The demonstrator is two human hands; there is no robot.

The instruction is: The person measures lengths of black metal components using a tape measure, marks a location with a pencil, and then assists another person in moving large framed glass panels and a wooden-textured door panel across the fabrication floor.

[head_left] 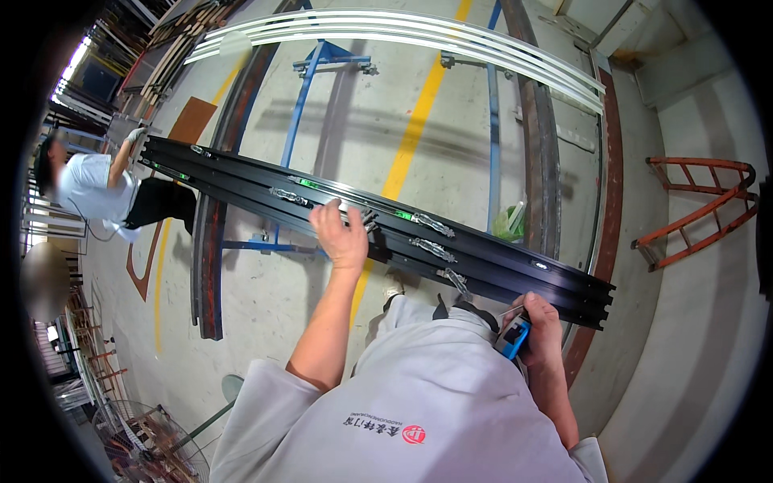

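Long black metal profiles [386, 249] lie side by side across two dark beams in front of me. My left hand [342, 237] is over their middle, its fingers bent around a small pale piece that I cannot make out. Beside it sits a cluster of small metal parts [369, 221]. My right hand [539, 322] is by my waist at the near edge of the profiles, closed around a blue-and-black tool [516, 340] mostly hidden by the fingers. Clear-wrapped hardware packets [432, 249] rest on the profiles to the right of my left hand, and another packet [288, 196] to its left.
A co-worker [101, 185] with a gloved hand stands at the profiles' far left end. Dark beams [211, 266] and blue stand frames [299, 113] carry them. White profiles [403, 28] span the back. An orange ladder [700, 213] is at the right wall, a fan [137, 443] lower left.
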